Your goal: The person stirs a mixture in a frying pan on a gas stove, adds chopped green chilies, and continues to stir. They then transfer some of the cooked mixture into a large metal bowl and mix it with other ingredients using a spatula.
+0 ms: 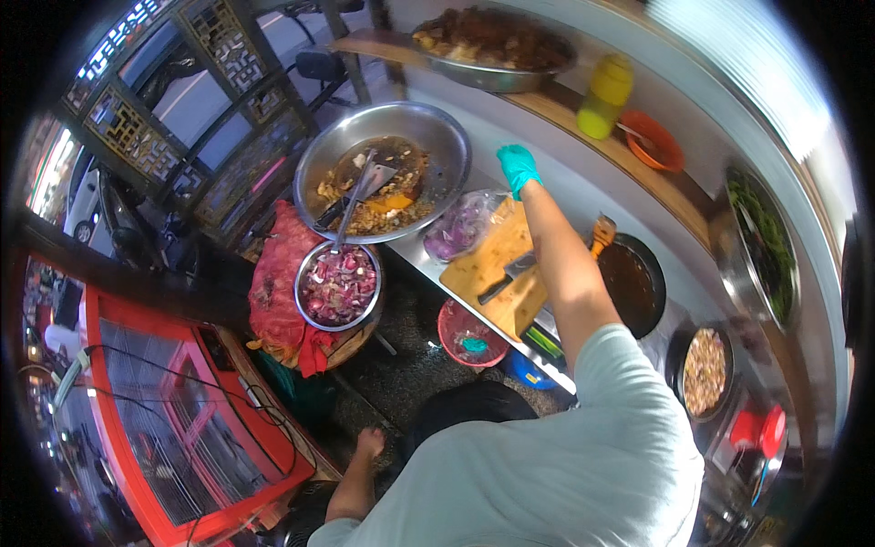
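My right hand (519, 168), in a teal glove, is stretched over the counter, right of a large steel basin (448, 198). Its fingers are blurred, and I cannot tell whether they hold anything. Below it lie a clear plastic bag of purple onions (459, 229) and a wooden cutting board (472, 273) with a cleaver (510, 274). The basin holds brown liquid with bits of food and a metal spatula (377, 179). My left hand (371, 443), bare, hangs low beside my body with its fingers curled, away from the counter; whether it holds something is unclear.
A steel bowl of cut onions (340, 287) stands on a stool beside a red mesh sack (277, 273). A pink basin (472, 333) is below the counter edge. The shelf carries a food-filled basin (502, 78), a yellow squeeze bottle (606, 96) and an orange bowl (664, 152). A red-framed cabinet (181, 410) stands left.
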Demonstrator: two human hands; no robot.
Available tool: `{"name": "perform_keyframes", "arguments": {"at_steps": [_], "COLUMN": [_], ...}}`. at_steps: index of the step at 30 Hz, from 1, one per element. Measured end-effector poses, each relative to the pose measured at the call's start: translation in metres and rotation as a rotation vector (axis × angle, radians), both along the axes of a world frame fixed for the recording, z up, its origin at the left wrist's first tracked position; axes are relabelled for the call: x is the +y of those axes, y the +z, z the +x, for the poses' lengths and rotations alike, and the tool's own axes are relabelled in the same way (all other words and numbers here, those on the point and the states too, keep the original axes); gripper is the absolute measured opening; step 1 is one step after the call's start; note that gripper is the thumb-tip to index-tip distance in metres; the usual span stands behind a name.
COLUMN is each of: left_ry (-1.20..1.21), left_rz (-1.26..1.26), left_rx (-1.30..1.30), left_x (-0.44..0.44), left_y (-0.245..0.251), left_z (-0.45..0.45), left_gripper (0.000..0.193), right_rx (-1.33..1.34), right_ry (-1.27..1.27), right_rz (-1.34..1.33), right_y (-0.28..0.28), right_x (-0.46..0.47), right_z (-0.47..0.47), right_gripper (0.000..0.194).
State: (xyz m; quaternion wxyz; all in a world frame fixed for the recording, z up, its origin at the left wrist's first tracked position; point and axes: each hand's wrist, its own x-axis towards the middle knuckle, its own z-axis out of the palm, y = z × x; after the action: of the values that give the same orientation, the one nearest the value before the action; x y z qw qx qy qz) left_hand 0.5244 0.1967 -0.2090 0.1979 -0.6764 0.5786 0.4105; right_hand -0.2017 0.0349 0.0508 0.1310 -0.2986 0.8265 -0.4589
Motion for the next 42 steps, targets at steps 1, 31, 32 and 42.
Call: {"name": "perform_keyframes", "arguments": {"at_steps": [1, 31, 32, 42], "left_ry": [-0.133, -0.983, -1.089, -1.047], "left_rz": [-0.187, 0.423, 0.337, 0.086], "left_rx": [0.013, 0.403, 0.325, 0.477], "left_x": [0.023, -0.290, -0.287, -0.317], "left_y": [0.009, -0.115, -0.105, 0.180], "left_z": [0.026, -0.116, -0.111, -0.179], "left_gripper": [0.037, 0.025, 0.024, 0.014], "right_rx": [0.099, 0.336, 0.265, 0.244], "right_ry": [-0.004, -0.201, -0.183, -0.026], "right_rz": [0.211, 0.456, 0.408, 0.002], "right_y": [-0.029, -0.054, -0.059, -0.020], "right_x": [-0.010, 0.005, 0.006, 0.020], "right_z": [-0.018, 0.078, 0.086, 0.197], "right_gripper": [0.040, 0.051, 0.051, 0.031]}}
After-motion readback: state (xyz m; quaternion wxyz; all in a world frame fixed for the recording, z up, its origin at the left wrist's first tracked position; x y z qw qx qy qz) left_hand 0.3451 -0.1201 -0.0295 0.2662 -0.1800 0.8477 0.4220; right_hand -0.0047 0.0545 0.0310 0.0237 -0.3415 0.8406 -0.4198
